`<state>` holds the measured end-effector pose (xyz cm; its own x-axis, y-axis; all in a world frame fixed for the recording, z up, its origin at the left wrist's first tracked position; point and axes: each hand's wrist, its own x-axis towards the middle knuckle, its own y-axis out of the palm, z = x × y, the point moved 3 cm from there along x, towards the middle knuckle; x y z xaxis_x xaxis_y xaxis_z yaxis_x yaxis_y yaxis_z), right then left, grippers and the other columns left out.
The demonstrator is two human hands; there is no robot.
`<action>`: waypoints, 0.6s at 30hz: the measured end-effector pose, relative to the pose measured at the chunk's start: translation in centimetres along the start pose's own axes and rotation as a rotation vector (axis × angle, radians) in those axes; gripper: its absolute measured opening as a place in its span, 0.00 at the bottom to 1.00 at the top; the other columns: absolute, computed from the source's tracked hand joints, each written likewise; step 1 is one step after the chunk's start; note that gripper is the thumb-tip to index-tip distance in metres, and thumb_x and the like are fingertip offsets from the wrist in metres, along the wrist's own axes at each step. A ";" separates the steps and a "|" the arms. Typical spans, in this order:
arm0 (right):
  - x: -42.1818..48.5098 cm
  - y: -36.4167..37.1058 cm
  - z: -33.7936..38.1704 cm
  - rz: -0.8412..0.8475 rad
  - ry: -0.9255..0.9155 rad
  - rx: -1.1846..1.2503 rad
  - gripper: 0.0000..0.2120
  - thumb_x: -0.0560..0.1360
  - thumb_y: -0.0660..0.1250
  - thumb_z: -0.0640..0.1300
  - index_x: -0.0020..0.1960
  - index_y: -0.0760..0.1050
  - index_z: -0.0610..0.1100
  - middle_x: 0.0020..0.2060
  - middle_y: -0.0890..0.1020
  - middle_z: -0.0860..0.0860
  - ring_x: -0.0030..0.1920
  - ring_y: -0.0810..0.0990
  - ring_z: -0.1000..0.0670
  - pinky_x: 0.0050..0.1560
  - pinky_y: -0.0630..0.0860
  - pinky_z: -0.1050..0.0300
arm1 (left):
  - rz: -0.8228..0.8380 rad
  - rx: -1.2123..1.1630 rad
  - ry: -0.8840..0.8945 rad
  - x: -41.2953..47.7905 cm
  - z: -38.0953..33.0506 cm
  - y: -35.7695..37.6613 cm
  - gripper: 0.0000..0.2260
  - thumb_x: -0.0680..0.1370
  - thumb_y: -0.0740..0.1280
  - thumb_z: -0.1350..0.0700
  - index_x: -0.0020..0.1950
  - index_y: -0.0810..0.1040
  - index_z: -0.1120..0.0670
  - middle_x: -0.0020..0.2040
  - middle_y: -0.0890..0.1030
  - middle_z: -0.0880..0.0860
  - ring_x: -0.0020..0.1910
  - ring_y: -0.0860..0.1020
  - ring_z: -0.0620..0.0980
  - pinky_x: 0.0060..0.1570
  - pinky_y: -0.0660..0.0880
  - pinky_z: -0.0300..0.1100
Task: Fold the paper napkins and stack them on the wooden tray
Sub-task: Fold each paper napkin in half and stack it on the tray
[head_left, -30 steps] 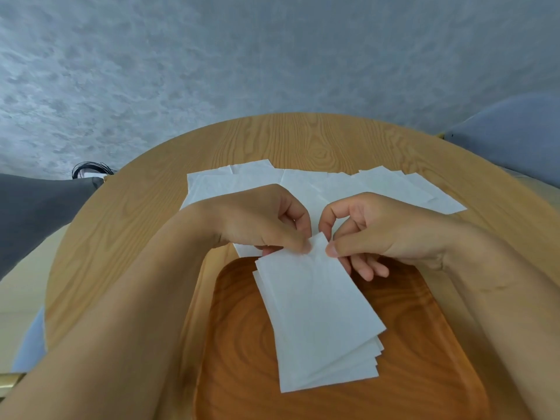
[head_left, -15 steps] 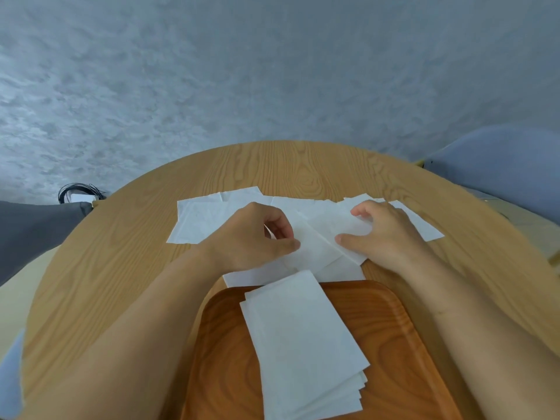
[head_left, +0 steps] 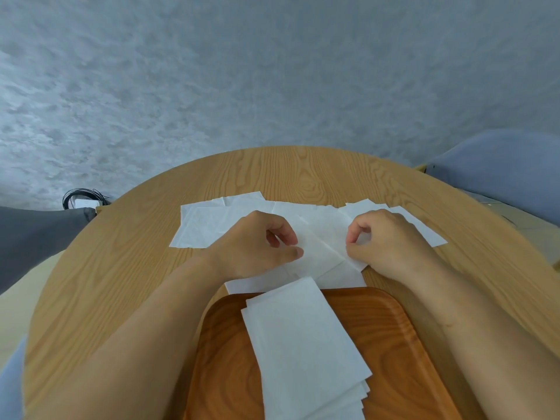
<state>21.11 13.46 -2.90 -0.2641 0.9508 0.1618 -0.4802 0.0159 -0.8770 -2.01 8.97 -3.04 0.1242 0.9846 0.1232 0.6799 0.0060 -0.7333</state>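
Folding falls to one napkin (head_left: 321, 247), which lies flat on the worktop (head_left: 145, 268) between the two hands, just beyond the tray (head_left: 394, 334). Placed there, it has a hard backing for a crease, and the finished piece need only come back toward the person. The right hand (head_left: 388, 241) nips the napkin's edge between thumb and forefinger with the other fingers tucked in, a fine grip that suits lifting one thin sheet without dragging those beneath. The left hand (head_left: 257, 247) is curled too, its thumb laid on the paper at the opposite side. Whether it nips an edge or only pins the sheet I cannot tell, though either would steady the napkin while the right hand works. A diagonal line, probably a fold edge, crosses the paper between the two thumbs. Loose napkins (head_left: 206, 225) overlap in a band that runs out past both hands to left and right, likely kept there as supply within easy reach. The stack (head_left: 303, 344) of folded napkins lies on the tray, nearer the person than either hand and between the forearms. It sits askew to the tray's rim, and its lower layers fan out at the near right corner, so it looks laid down quickly rather than squared. Several napkins are folded and several are flat, so I judge the task roughly midway. The next fold calls for lifting one ply alone, and the risk is that a second sheet clings or the paper slides.
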 end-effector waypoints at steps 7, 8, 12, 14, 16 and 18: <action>-0.5 0.2 0.9 0.050 -0.037 0.036 0.09 0.70 0.79 0.54 0.43 0.81 0.54 0.52 0.81 0.57 0.54 0.78 0.52 0.54 0.78 0.49 | -0.001 -0.007 0.004 0.0 -0.1 0.0 0.04 0.77 0.75 0.50 0.49 0.86 0.49 0.48 0.84 0.43 0.48 0.82 0.44 0.42 0.73 0.23; -0.5 0.1 1.0 0.044 -0.041 0.017 0.08 0.71 0.79 0.53 0.43 0.81 0.53 0.52 0.81 0.56 0.54 0.79 0.52 0.54 0.79 0.49 | -0.002 -0.009 0.006 0.0 -0.1 0.0 0.04 0.77 0.75 0.50 0.49 0.86 0.49 0.48 0.84 0.43 0.48 0.82 0.44 0.42 0.73 0.23; -0.5 0.2 1.1 0.017 -0.076 -0.037 0.05 0.74 0.75 0.45 0.41 0.81 0.52 0.49 0.83 0.55 0.50 0.81 0.51 0.48 0.79 0.53 | -0.003 -0.020 0.008 -0.1 -0.2 0.0 0.04 0.77 0.76 0.51 0.48 0.86 0.49 0.47 0.85 0.42 0.47 0.82 0.43 0.43 0.73 0.25; -0.5 0.2 1.2 0.017 -0.086 -0.041 0.05 0.75 0.74 0.43 0.41 0.82 0.51 0.48 0.84 0.55 0.50 0.81 0.52 0.47 0.78 0.54 | -0.003 -0.016 0.009 -0.1 -0.2 0.0 0.04 0.77 0.75 0.51 0.48 0.86 0.49 0.47 0.85 0.43 0.47 0.82 0.43 0.43 0.74 0.26; -0.5 0.2 1.2 0.009 -0.080 -0.021 0.05 0.75 0.73 0.43 0.42 0.82 0.50 0.48 0.84 0.55 0.51 0.82 0.51 0.46 0.77 0.55 | -0.005 -0.009 0.008 -0.1 -0.2 0.0 0.04 0.78 0.75 0.51 0.49 0.86 0.50 0.47 0.85 0.43 0.48 0.82 0.44 0.44 0.76 0.28; -0.4 0.1 1.1 -0.035 -0.069 0.046 0.04 0.75 0.72 0.42 0.43 0.82 0.50 0.49 0.84 0.55 0.52 0.82 0.51 0.48 0.77 0.53 | -0.010 -0.010 0.005 0.0 -0.1 0.0 0.03 0.78 0.75 0.51 0.48 0.86 0.50 0.47 0.85 0.44 0.48 0.82 0.44 0.46 0.77 0.29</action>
<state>20.31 12.74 -2.54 -0.3029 0.9263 0.2241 -0.5280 0.0327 -0.8486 -1.99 8.94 -2.96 0.1209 0.9837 0.1334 0.6881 0.0138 -0.7255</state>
